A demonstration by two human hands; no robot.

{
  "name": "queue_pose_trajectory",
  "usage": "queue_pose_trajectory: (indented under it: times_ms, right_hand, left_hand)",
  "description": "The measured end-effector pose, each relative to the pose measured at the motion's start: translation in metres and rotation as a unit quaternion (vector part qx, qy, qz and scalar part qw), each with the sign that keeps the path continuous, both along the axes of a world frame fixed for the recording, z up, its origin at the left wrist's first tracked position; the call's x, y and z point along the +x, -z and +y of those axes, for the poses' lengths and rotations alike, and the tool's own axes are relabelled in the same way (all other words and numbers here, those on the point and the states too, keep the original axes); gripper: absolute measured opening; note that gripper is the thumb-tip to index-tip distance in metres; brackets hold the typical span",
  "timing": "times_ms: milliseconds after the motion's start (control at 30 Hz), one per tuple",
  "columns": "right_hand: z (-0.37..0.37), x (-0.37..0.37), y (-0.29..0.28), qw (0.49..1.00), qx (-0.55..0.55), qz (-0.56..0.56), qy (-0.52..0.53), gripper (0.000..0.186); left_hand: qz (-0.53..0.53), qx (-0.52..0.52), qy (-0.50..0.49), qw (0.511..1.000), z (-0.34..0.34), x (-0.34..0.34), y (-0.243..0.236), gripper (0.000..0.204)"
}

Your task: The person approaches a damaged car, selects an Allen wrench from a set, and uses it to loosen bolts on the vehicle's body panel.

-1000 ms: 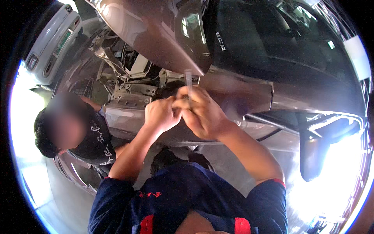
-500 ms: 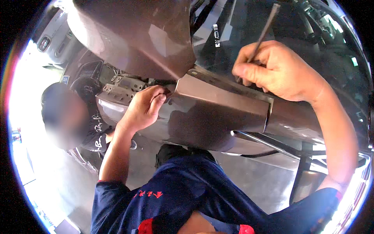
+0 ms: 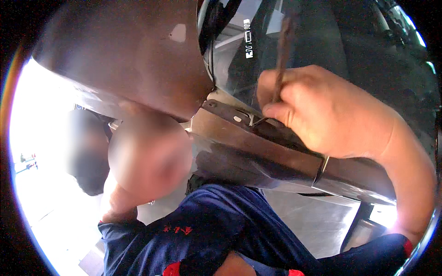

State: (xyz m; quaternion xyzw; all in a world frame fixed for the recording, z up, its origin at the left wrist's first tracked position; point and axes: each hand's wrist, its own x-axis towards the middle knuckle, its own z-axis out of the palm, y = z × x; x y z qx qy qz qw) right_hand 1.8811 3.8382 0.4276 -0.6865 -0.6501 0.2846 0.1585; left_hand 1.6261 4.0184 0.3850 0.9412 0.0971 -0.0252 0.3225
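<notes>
My right hand (image 3: 322, 108) is closed round a thin, dark metal rod-like tool (image 3: 284, 46), which points up past the windshield (image 3: 317, 37). Its fingers are over the dark gap (image 3: 281, 133) along the top of the brown car fender (image 3: 239, 142). Beside the fingers, a thin dark piece reaches down to a bracket with a pale oval hole (image 3: 237, 119); I cannot tell whether it belongs to the tool. My left hand (image 3: 154, 149) is raised in front of the fender's left part. Blur covers it, so its fingers and anything in them are hidden.
A large brown hood panel (image 3: 124, 50) spans the upper left, its corner close to the fender. Another person (image 3: 90, 147), blurred, is at the left. A seam (image 3: 321, 171) divides the fender from the panel at right.
The car fills more of the view. My right hand has come left and lower, and the tool stands more upright. My left hand has left the fender edge and looks larger, nearer to me.
</notes>
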Motion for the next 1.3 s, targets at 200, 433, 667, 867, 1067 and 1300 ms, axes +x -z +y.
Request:
queue_pose_trajectory:
  times_ms: [200,433,667,867,1067,1300]
  right_hand:
    - [0.001,-0.008,0.005,0.992,-0.030,-0.107,-0.056,0.019]
    - [0.005,-0.012,0.012,0.994,-0.037,-0.091,-0.044,0.024]
    - [0.004,-0.008,0.014,0.991,-0.025,-0.118,-0.066,0.024]
    - [0.015,-0.007,0.008,0.983,-0.004,-0.159,-0.089,0.024]
    - [0.011,-0.010,0.009,0.980,0.020,-0.186,-0.071,0.021]
    - [0.012,-0.011,0.019,0.987,0.039,-0.150,-0.035,0.017]
  left_hand:
    - [-0.279,-0.171,-0.073,0.942,-0.017,0.051,-0.009,0.051]
    - [-0.321,-0.214,-0.058,0.921,-0.029,0.077,-0.002,0.044]
    - [-0.336,-0.237,-0.075,0.908,-0.026,0.074,0.002,0.038]
    - [-0.344,-0.293,-0.133,0.882,-0.018,0.051,-0.003,0.041]
    - [-0.318,-0.309,-0.255,0.859,-0.015,0.049,-0.006,0.037]
    - [-0.215,0.054,-0.080,0.972,0.023,0.040,-0.045,0.021]
